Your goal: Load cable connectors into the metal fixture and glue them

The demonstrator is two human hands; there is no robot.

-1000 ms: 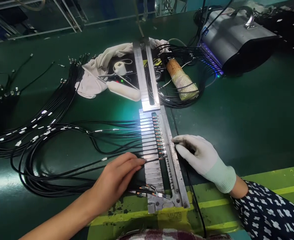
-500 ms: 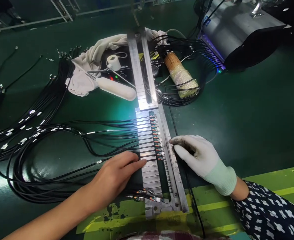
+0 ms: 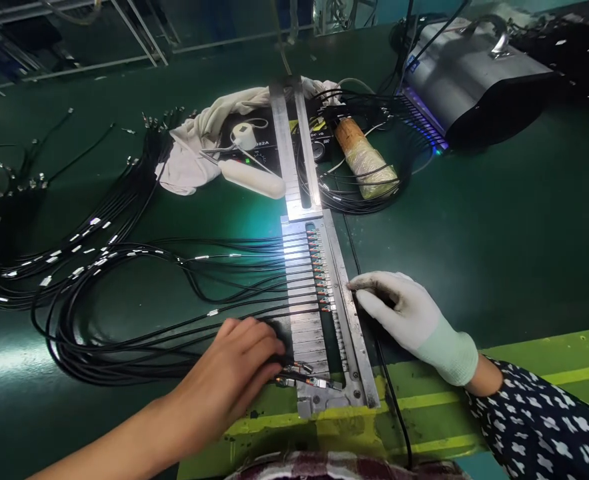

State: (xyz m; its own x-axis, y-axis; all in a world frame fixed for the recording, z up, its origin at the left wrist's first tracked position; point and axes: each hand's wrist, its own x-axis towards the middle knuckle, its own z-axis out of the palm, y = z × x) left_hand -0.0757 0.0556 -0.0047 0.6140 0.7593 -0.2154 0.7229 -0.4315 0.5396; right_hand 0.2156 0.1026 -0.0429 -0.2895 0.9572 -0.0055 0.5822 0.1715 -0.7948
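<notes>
A slotted metal fixture (image 3: pixel 308 343) lies lengthwise before me. Black cables (image 3: pixel 254 313) cross its grooves in a row, their small metal connectors (image 3: pixel 324 293) lined up along the inner slot. My bare left hand (image 3: pixel 241 363) is at the fixture's near left side, fingers curled over a bunch of cables, thumb and forefinger apart. Loose connector ends (image 3: pixel 317 382) stick out past its fingertips, resting on the fixture. My right hand (image 3: pixel 407 310), in a white glove with dark-stained fingertips, holds the fixture's right rail (image 3: pixel 347 290) between thumb and forefinger.
A second metal frame (image 3: pixel 280 153) leans on a black control box (image 3: pixel 261 150) behind. Around it are a white cloth (image 3: pixel 189 167), a white oblong piece (image 3: pixel 251 179) and a wrapped handle (image 3: pixel 367 163). A grey lamp housing (image 3: pixel 474 73) glows purple at back right. Cable bundles (image 3: pixel 69 320) spread left.
My left hand has moved from the lowest cable in the row down to the loose cable ends at the fixture's near end. The right hand stays at the rail. The view has shifted slightly.
</notes>
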